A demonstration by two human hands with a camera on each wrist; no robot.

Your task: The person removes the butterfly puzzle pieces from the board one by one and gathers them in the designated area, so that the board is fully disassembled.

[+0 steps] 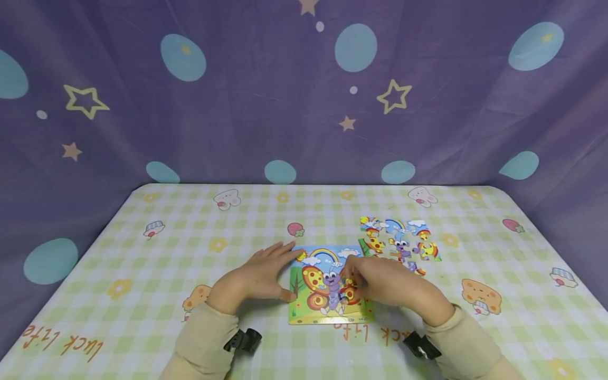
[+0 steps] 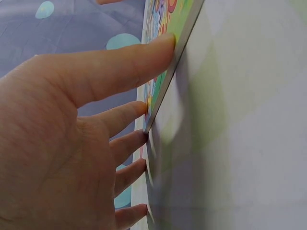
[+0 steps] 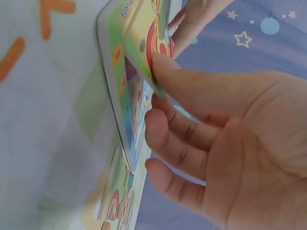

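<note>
A jigsaw puzzle board [image 1: 304,320] with a butterfly and rainbow picture lies on the table between both hands. My left hand [image 1: 258,277] rests at its left side, fingers extended; in the left wrist view the thumb [image 2: 160,50] touches the board's face near its edge. Over the board's right part, my right hand [image 1: 387,277] pinches a puzzle piece [image 3: 140,42] between thumb and index finger. That piece is tilted, with one side raised off the board, in the right wrist view. From the head view, the right fingers largely hide it.
Several loose puzzle pieces [image 1: 399,227] lie grouped behind and right of the board, partly hidden by the right hand. A checked tablecloth [image 1: 142,306] covers the table. A purple curtain [image 1: 285,132] hangs behind the table's far edge.
</note>
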